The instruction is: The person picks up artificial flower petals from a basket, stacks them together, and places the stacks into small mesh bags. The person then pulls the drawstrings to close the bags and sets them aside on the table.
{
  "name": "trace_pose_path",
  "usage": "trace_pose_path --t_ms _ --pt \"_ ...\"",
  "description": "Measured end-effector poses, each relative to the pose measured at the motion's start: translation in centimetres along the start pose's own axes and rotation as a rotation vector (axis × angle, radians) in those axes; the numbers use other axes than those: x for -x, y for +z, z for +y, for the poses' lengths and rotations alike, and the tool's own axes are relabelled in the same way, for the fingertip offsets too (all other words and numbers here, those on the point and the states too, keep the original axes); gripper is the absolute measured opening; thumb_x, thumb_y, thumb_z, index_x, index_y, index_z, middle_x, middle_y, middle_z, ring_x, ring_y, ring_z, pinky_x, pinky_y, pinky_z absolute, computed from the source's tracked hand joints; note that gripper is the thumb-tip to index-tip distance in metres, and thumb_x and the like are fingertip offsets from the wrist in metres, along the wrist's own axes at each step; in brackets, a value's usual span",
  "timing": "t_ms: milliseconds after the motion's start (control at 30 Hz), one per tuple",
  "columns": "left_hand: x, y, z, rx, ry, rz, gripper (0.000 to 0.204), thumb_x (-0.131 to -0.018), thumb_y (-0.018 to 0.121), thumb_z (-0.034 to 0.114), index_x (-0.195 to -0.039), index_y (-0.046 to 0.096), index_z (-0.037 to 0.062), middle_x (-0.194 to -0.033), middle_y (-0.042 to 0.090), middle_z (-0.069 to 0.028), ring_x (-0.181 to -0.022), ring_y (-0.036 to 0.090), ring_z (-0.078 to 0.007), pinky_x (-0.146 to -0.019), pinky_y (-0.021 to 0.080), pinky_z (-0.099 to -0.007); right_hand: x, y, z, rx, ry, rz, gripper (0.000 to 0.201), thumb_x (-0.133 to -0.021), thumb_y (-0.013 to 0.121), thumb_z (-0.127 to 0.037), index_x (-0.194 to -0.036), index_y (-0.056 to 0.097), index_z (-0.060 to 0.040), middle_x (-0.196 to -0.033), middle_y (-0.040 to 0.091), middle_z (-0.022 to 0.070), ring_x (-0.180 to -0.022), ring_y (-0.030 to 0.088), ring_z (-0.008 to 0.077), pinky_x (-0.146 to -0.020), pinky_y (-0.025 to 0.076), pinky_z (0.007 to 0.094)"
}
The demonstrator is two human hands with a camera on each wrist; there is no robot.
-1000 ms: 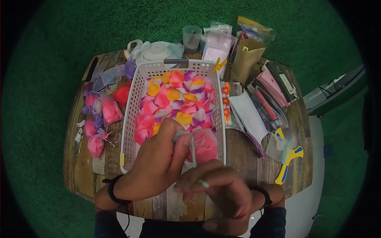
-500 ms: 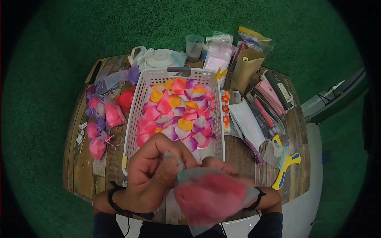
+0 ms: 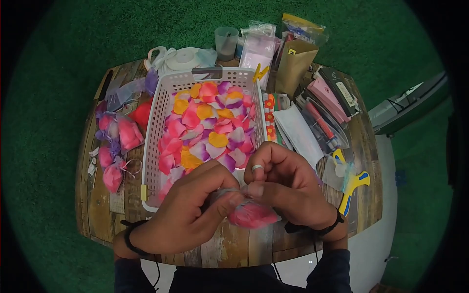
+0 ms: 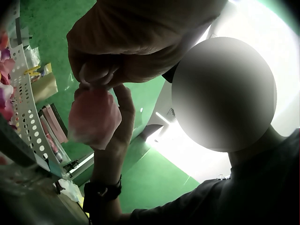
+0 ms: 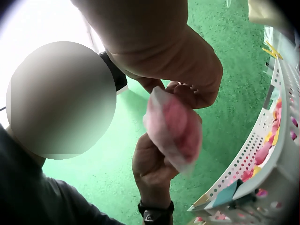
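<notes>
The left hand (image 3: pixel 188 210) pinches the gathered neck of a sheer pouch (image 3: pixel 251 217) of pink petals between thumb and forefinger. The right hand (image 3: pixel 295 193), fingers curled, pinches the same neck just beside; the pouch hangs below both. Beyond the hands stands a white basket (image 3: pixel 209 74) of loose petals (image 3: pixel 205 127). Tied pouches (image 3: pixel 115 177) lie left of the left hand, a yellow-and-blue handle (image 3: pixel 352 190) right of the right.
</notes>
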State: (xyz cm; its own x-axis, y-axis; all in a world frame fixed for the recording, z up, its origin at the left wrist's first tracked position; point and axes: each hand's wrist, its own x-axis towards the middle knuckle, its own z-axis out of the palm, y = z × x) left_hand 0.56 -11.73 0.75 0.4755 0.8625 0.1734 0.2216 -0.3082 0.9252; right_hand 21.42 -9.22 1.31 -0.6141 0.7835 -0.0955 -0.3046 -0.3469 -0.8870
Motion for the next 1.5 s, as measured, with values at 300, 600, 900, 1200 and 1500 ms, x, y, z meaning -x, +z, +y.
trace_pose_path --t_ms 300,600,900,1200,1500 --pt "-0.7 0.2 0.5 -0.269 -0.17 0.114 0.014 -0.096 0.058 0.014 -0.094 0.05 0.0034 -0.068 0.055 -0.0175 -0.063 0.06 -0.0369 -0.052 0.043 -0.0429 0.4 0.5 0.3 0.28 -0.154 0.043 0.022 -0.09 0.063 -0.001 -0.105 0.049 -0.0071 -0.093 0.05 -0.0034 -0.078 0.044 0.0005 -0.066 0.036 0.0167" --pt "-0.6 0.5 0.3 -0.298 -0.154 0.1 0.014 -0.097 0.057 0.014 -0.091 0.048 0.0041 -0.061 0.054 -0.0169 -0.056 0.058 -0.0389 -0.048 0.041 -0.0432 0.9 1.5 0.5 0.514 -0.082 0.096 0.033 -0.083 0.065 0.007 -0.105 0.046 -0.0077 -0.091 0.051 -0.0011 -0.08 0.046 0.0053 -0.071 0.038 0.0223" --pt "-0.7 0.7 -0.8 -0.004 -0.177 0.039 0.012 -0.098 0.053 0.011 -0.091 0.049 0.0025 -0.064 0.056 -0.016 -0.057 0.06 -0.0347 -0.049 0.042 -0.0386 0.4 2.6 3.1 0.955 -0.862 0.072 0.038 -0.078 0.06 0.014 -0.102 0.038 -0.0054 -0.088 0.053 0.0104 -0.082 0.06 0.0236 -0.068 0.048 0.0292" --pt "-0.6 0.6 0.3 0.174 -0.25 -0.01 0.01 -0.1 0.05 0.01 -0.095 0.047 0.0022 -0.067 0.061 -0.0127 -0.061 0.065 -0.03 -0.051 0.045 -0.0361 0.2 2.1 4.1 0.616 -0.832 -0.083 0.043 -0.081 0.052 0.018 -0.11 0.033 -0.0055 -0.099 0.048 0.0182 -0.079 0.062 0.0232 -0.066 0.055 0.0327" --pt "-0.6 -0.4 0.4 0.065 -0.267 -0.076 0.023 -0.096 0.054 0.006 -0.117 0.044 0.0017 -0.069 0.059 -0.0072 -0.06 0.061 -0.0182 -0.055 0.043 -0.031 -0.2 0.9 3.1 0.719 -0.766 0.031 0.045 -0.085 0.052 0.014 -0.122 0.033 -0.0024 -0.105 0.049 0.0172 -0.084 0.057 0.0154 -0.074 0.053 0.029"
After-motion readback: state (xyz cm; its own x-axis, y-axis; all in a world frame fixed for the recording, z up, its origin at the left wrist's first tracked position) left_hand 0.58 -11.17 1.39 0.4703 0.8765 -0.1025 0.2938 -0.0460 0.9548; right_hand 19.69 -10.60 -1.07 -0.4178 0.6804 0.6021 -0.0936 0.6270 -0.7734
